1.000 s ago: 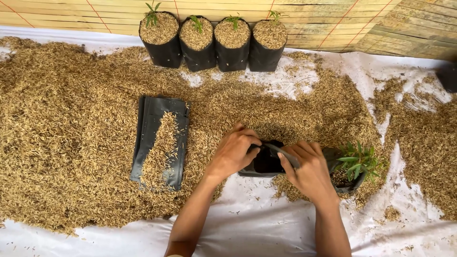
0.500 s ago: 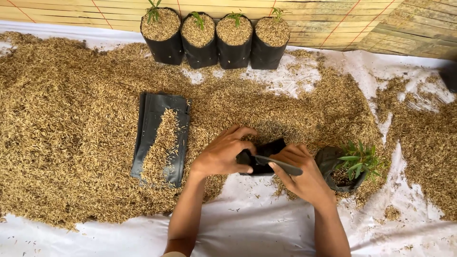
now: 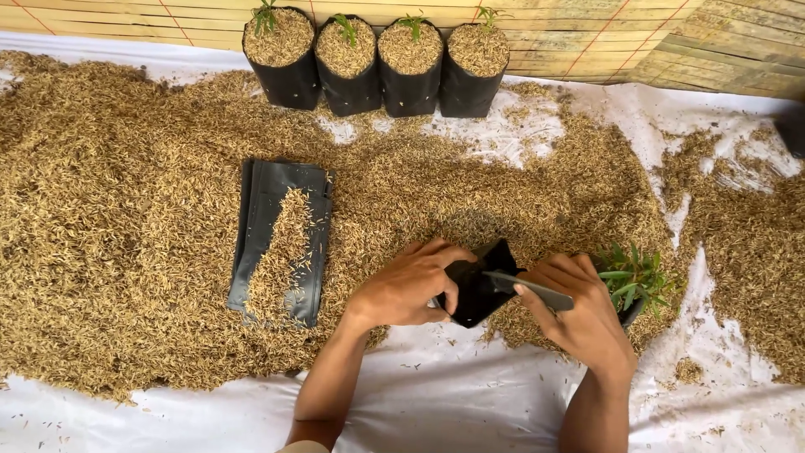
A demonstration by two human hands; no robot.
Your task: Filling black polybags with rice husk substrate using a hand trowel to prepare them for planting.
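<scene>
Since a second ago both hands have lifted and tilted the small black bag [image 3: 475, 289], now pinched open above the white sheet [image 3: 470, 394] at the edge of the rice husk heap [image 3: 126, 243]. Left hand [image 3: 408, 285] has its fingers closed on the bag's rim; right hand [image 3: 579, 315] grips a grey tool [image 3: 530, 290] against it. Flat black bags [image 3: 281, 239] lie well left; a small seedling [image 3: 633, 277] sits just beside the right hand.
</scene>
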